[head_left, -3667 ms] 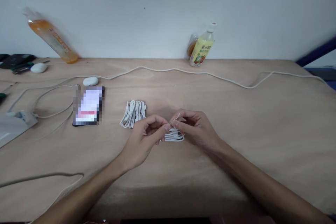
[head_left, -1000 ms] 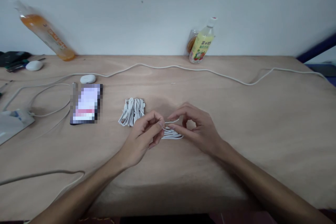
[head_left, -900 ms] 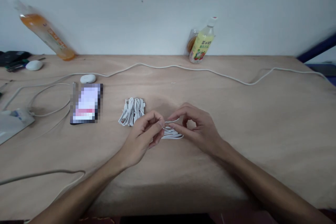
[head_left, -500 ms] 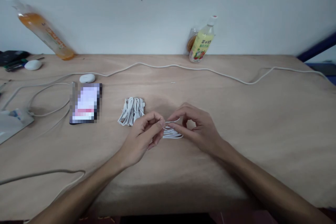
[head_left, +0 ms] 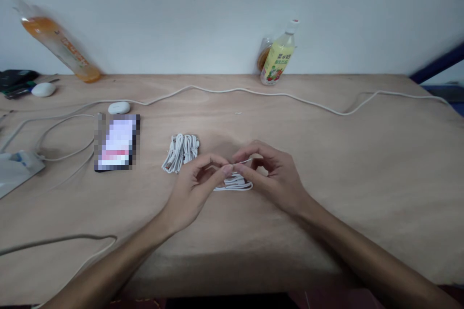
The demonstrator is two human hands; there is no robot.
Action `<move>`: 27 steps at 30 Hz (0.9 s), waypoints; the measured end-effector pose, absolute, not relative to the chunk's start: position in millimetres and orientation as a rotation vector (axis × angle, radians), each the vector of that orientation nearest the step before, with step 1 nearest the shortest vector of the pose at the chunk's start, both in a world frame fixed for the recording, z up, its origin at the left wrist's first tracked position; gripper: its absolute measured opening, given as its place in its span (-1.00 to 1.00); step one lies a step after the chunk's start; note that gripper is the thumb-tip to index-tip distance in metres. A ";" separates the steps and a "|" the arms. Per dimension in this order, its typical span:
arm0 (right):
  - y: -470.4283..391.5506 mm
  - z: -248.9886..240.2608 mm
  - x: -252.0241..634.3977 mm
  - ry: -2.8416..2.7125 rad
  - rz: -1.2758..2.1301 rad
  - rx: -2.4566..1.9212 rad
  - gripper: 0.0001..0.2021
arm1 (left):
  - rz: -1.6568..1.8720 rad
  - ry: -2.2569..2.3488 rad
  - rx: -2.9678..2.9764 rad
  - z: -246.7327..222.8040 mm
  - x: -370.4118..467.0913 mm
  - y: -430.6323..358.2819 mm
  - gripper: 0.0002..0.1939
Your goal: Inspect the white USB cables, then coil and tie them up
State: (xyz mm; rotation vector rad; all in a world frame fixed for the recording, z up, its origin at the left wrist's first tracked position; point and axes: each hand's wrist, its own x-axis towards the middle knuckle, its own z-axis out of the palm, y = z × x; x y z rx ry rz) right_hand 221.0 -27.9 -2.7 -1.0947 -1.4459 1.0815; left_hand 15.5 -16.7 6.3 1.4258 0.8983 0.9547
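Observation:
Over the middle of the table, my left hand (head_left: 197,186) and my right hand (head_left: 273,171) meet fingertip to fingertip. Both pinch a thin white tie (head_left: 246,161), whose free end sticks out between the right thumb and index finger. Beneath the fingers lies a coiled white cable (head_left: 237,185), partly hidden by both hands. Just beyond my left hand rests a pile of bundled white cables (head_left: 183,149) on the wooden table.
A phone (head_left: 118,142) and a white case (head_left: 119,107) lie to the left. A long white cord (head_left: 261,91) crosses the table (head_left: 362,169). Against the wall lean an orange bottle (head_left: 60,46) and a yellow bottle (head_left: 279,58). A plastic bag (head_left: 18,171) is at far left.
My left fingertips have moved slightly right and up and now meet the right ones. More of the coiled cable's left part shows below the hands.

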 end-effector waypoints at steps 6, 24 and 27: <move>-24.7 -2.4 220.3 -1.208 1.241 -1.100 -0.73 | 1.273 0.941 1.737 0.8 13.1 -18.0 -0.91; -25.8 -7.2 215.1 -1.223 1.259 -1.061 -0.82 | 1.181 0.994 1.680 4.5 16.0 -20.4 -0.93; -26.5 -6.2 215.0 -1.227 1.253 -1.063 -0.80 | 1.116 0.986 1.577 4.8 16.4 -22.2 -0.93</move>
